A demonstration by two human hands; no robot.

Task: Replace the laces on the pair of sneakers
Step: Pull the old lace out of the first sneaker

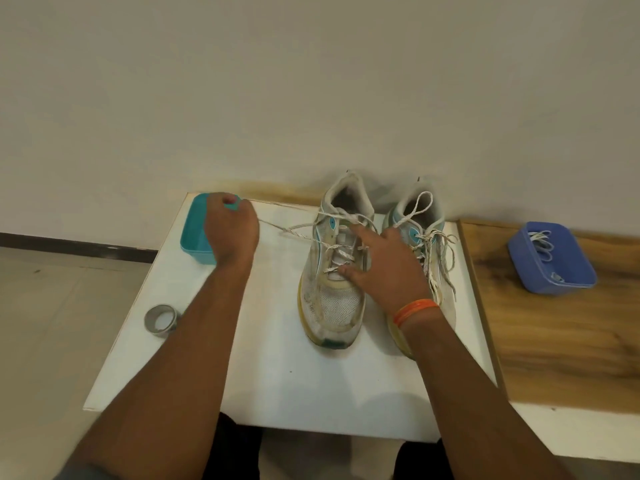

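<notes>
White, the counter point(277, 382) fills the frame's middle, its near edge low in the picture and its left edge dropping to grey floor; bare surface lies in front of the shoes. Two worn white sneakers stand heel-to-wall at centre. The left sneaker point(332, 282) has its lace point(294, 232) drawn out leftward to the left hand point(230, 233), whose grip is curled tight round the lace end, over a teal box point(194, 237) at the counter's far left corner. The right hand point(388, 271) rests with fingers spread on the left sneaker's tongue, hiding part of the right sneaker point(429, 244). No readable writing. A tape roll point(161, 320) sits at left edge; a blue tray point(554, 261) holding laces stands right on wood.
</notes>
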